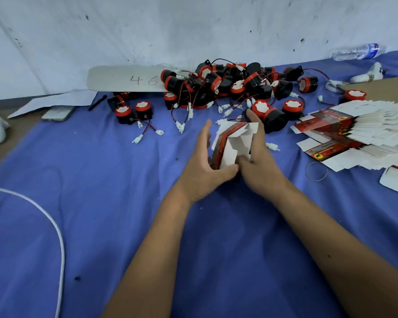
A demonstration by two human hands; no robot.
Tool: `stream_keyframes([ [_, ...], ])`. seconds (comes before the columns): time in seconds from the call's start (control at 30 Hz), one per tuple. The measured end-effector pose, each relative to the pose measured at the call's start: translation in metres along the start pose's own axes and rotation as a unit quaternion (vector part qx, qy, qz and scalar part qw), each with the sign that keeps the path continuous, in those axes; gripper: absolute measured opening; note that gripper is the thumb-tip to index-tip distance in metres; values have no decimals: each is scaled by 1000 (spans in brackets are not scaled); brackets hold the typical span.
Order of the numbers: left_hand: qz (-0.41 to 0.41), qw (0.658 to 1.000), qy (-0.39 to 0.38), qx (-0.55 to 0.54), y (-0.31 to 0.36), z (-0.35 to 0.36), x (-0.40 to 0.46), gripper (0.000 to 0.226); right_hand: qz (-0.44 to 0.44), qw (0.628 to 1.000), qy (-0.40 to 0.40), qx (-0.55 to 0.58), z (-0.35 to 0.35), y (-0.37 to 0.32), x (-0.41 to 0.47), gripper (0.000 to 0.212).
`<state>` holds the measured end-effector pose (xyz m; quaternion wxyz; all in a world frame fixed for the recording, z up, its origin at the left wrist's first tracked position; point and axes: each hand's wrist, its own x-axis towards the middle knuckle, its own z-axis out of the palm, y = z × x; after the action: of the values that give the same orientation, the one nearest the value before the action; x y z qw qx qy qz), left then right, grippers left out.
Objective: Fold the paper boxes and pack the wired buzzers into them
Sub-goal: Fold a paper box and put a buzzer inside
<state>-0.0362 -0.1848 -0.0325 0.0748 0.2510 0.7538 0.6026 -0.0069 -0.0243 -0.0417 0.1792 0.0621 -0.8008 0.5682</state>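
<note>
blue cloth (101, 203), hands (230, 161) holding half-folded red-white box (230, 143)

A half-folded red and white paper box (230, 143) sits at the centre of the blue cloth-covered table (101, 226), between the left hand (202, 166) and right hand (260, 157). Behind it lies a heap of black and red wired buzzers (228, 86). A fanned stack of flat printed box blanks (359, 129) lies right. Far left, what seems a flat phone (58, 113).
</note>
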Motion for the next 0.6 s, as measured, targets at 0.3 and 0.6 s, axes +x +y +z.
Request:
stream_keyframes([
  [0.3,27,980,199,-10,-3,4,2,50,-52,990,-123,55,4,-12,-5,47],
  [0.6,77,966,238,-61,3,6,6,33,-18,987,-131,95,0,-13,-3,44],
])
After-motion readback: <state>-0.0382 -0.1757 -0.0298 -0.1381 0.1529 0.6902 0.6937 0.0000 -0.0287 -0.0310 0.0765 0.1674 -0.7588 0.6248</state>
